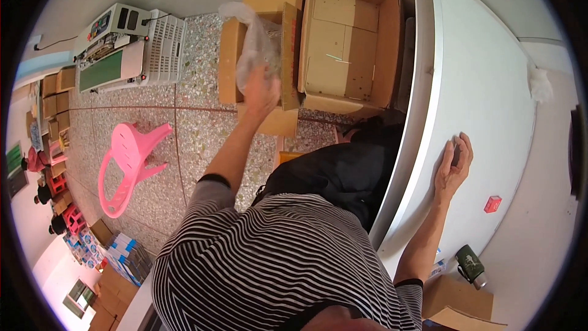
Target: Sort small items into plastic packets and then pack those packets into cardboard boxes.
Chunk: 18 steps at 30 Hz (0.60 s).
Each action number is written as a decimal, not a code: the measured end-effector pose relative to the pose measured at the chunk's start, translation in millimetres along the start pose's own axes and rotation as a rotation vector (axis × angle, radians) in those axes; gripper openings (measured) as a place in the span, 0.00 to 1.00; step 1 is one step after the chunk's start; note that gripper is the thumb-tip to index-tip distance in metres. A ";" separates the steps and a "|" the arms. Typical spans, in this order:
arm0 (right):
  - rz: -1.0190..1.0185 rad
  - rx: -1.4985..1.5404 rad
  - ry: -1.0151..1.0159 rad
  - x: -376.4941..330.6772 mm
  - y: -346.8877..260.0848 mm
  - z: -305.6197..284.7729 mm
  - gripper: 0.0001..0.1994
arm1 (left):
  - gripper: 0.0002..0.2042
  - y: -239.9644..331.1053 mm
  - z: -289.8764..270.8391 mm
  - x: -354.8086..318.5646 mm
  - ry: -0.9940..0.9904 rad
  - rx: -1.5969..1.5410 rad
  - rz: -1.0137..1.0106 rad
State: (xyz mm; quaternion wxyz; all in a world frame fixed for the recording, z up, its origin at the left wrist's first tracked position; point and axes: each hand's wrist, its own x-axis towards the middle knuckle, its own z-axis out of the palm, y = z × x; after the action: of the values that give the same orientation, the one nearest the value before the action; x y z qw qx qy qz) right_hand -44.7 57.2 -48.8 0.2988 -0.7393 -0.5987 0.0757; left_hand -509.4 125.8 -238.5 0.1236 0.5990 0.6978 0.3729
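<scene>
On the left, my left hand (pixel 262 93) reaches down into an open cardboard box (pixel 229 61) lined with a clear plastic bag (pixel 245 37). Its fingers are blurred against the plastic, so what they hold, if anything, cannot be made out. My right hand (pixel 453 165) rests on the white tabletop (pixel 484 86), fingers loosely curled and parted from the thumb. A dark gap shows between them, with no object visible in it. Beyond that hand, a small red box (pixel 492 204) lies on the table.
Beside the lined box stands a larger open carton (pixel 340 55) with a few thin bits inside. A pink plastic stool (pixel 131 156) and a green-belted machine (pixel 113 67) on a white crate (pixel 166 46) are to the left. A dark green flask (pixel 470 263) lies near a carton (pixel 459 300).
</scene>
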 end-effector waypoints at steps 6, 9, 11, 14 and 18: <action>-0.036 -0.005 -0.012 4.3 -6.9 5.7 0.12 | 0.16 -53.6 73.1 7.2 -0.494 0.079 -0.313; -0.007 0.034 -0.007 1.3 -5.9 6.6 0.11 | 0.15 -53.7 68.3 1.9 -0.438 -0.216 -0.448; -0.020 -0.015 0.000 0.3 -3.3 3.3 0.11 | 0.15 -40.5 54.6 8.5 -0.515 -0.035 -0.392; -0.030 -0.006 0.011 -4.6 4.2 2.3 0.11 | 0.16 -13.2 8.4 21.1 -0.573 0.213 -0.317; -0.009 -0.009 0.034 -1.0 -2.1 -0.4 0.11 | 0.18 -20.1 -31.5 24.4 -0.551 0.412 -0.259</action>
State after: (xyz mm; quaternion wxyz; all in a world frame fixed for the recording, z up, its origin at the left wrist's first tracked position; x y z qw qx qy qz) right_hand -46.5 56.4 -47.6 0.3061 -0.7391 -0.5971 0.0590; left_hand -550.0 136.6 -223.5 0.2297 0.5959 0.7689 0.0304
